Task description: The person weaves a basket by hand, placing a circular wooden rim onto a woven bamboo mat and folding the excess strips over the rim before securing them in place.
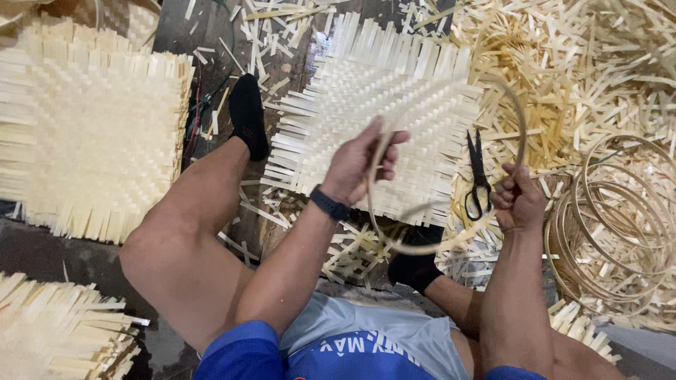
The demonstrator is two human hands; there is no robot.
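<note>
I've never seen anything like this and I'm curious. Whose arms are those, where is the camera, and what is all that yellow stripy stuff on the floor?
The camera sits on a person's head and looks down, so you see their own arms and legs from above. The person sits on the floor with black socks on.

The left hand, with a dark band on its wrist, and the right hand both grip one thin bent hoop made of a pale strip. It curves in a big loop between them.

Under the hoop lies a flat woven mat of pale strips with loose ends sticking out. Another woven mat lies to the left. Black scissors rest on the floor by the right hand. A stack of finished rings sits at the right, and loose cut strips are heaped behind.
</note>
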